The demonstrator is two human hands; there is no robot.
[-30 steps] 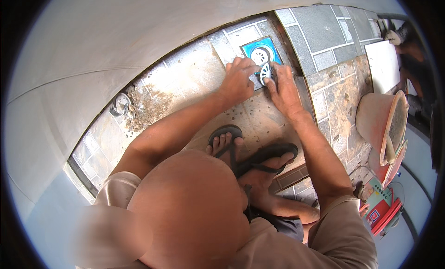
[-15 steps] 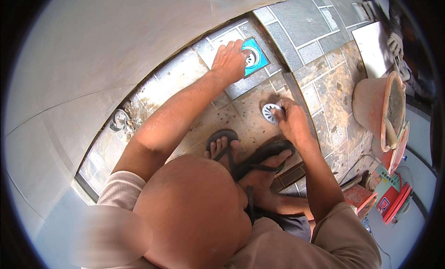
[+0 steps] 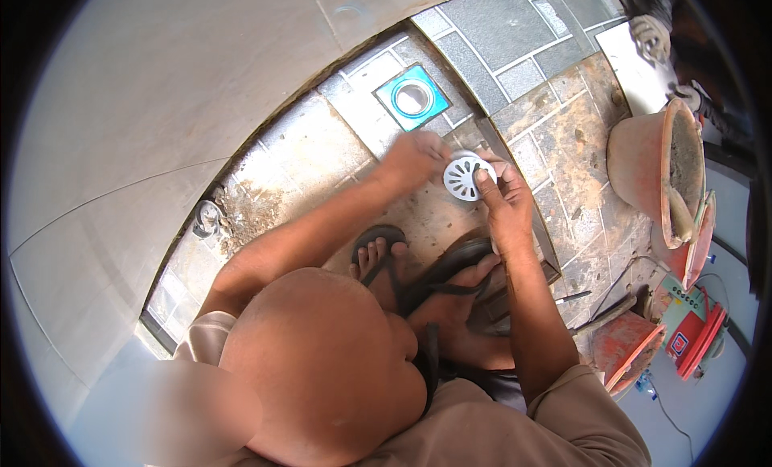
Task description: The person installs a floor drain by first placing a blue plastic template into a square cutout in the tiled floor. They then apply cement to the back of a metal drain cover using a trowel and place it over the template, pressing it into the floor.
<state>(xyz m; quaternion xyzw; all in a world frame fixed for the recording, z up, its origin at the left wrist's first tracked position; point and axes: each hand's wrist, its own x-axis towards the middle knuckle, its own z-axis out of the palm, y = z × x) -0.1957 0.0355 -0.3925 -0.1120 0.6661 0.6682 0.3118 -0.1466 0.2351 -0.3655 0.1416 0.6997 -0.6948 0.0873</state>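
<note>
A white round drain cover [image 3: 464, 179] with petal-shaped slots is pinched between the thumb and fingers of my right hand [image 3: 508, 195]. Behind its upper rim shows the curved edge of something pale that I cannot make out. My left hand [image 3: 412, 166] hovers just left of the cover, its fingers bent and smeared by motion; whether they hold anything is unclear. Beyond both hands, a square floor drain [image 3: 412, 98] with bright blue film around its round opening sits among the grey tiles.
A mortar-stained bucket [image 3: 646, 172] stands on the right, with a red bucket [image 3: 623, 353] nearer me. A red and green machine [image 3: 693, 329] lies close by. Rubble [image 3: 248, 209] and a ring-shaped piece [image 3: 207, 218] lie left. At far right a co-worker's gloved hand [image 3: 650, 37] touches a white panel.
My left hand has drawn back from the floor drain toward my right hand. The slotted part seen in the drain is gone from its opening. My right hand has raised and turned the cover slightly.
</note>
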